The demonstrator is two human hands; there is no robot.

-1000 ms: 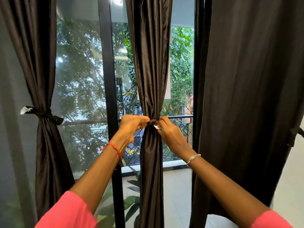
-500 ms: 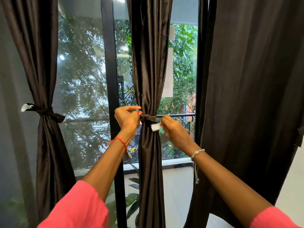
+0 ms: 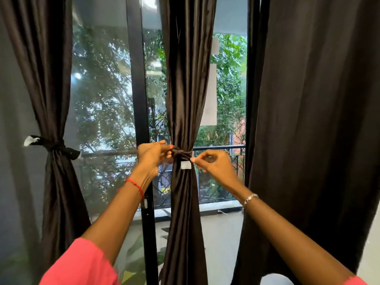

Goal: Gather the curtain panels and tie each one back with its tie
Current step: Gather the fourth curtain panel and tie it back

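My left hand (image 3: 153,156) pinches the tie (image 3: 182,153) knotted round the middle curtain (image 3: 185,89). My right hand (image 3: 214,164) curls just right of that curtain; whether it holds an end I cannot tell. I'd pull both ends level and evenly to snug the knot.

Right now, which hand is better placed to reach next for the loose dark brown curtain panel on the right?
The right hand: it is on that side of the middle dark brown panel, nearest the loose dark brown curtain panel. The left hand pinches the dark fabric tie on the far side.
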